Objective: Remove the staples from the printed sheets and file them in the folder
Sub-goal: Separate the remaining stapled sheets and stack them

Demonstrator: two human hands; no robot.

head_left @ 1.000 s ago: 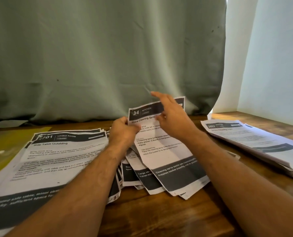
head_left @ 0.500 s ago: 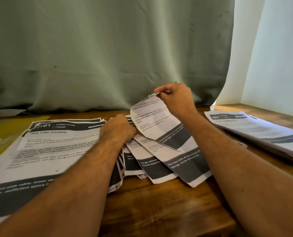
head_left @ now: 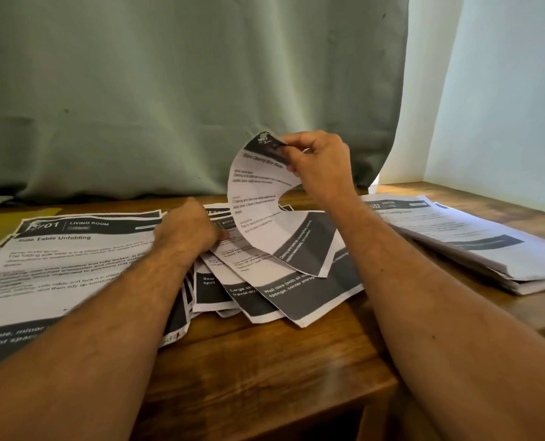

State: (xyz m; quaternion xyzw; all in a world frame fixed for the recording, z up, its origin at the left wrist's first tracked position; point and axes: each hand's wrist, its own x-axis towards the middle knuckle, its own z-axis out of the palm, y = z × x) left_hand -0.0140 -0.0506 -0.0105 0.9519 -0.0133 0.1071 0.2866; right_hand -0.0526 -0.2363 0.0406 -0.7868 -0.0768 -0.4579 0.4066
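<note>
Single head view, looking forward and down (close over table (head_left: 265, 361))

Right hand (head_left: 320, 167) pinches top corner of one printed sheet (head_left: 265, 198), lifted and curled above fanned sheets (head_left: 284, 288) on wooden desk (head_left: 265, 361). Left hand (head_left: 187, 232) presses down on the fan. Separate stacks: left stack (head_left: 67, 262), right stack (head_left: 474, 243). Green curtain (head_left: 169, 90) behind.
</note>
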